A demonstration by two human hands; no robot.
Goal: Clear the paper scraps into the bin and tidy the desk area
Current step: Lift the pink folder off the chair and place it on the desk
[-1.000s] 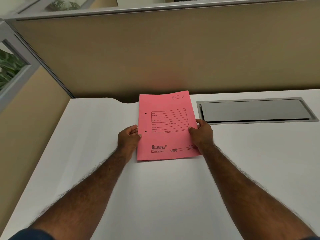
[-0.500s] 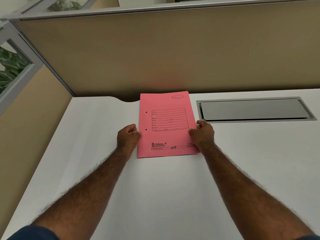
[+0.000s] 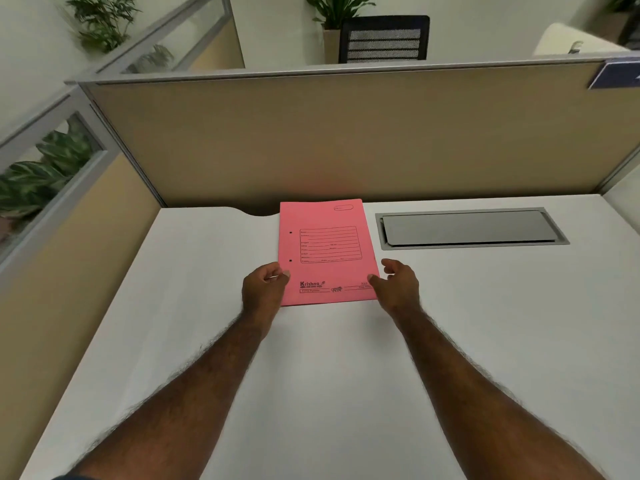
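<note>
**A:** What were the hands doing at that moment?

**B:** The left hand (image 3: 265, 287) was curled loosely at the near left edge of the pink file folder (image 3: 325, 251), fingertips touching or just meeting the edge; whether it pinched the cover, I could not tell. The right hand (image 3: 394, 284) sat just beside the near right corner with its fingers spread and lifted, gripping nothing.

**A:** Why one hand on each side?

**B:** My guess was squaring. With a hand at either long edge, a flat folder can be nudged straight, and it lay flat on the white desk (image 3: 346, 393), printed side up, its far edge close to the partition (image 3: 346, 140).

**A:** And why that spot?

**B:** It sat between the curved cable notch (image 3: 258, 212) on its left and the grey cable-tray lid (image 3: 467, 228) on its right, apart from the lid. Pushed back there, it left the working surface free, which fits tidying.

**A:** What about the scraps and the bin?

**B:** Neither showed in the view. The desk held only the folder, so I judged the clearing part likely finished, though the bin's whereabouts stayed unknown.

**A:** Anything beyond the desk?

**B:** A black mesh chair (image 3: 384, 38) and potted plants (image 3: 104, 20) behind the partition, no part of the job.
</note>
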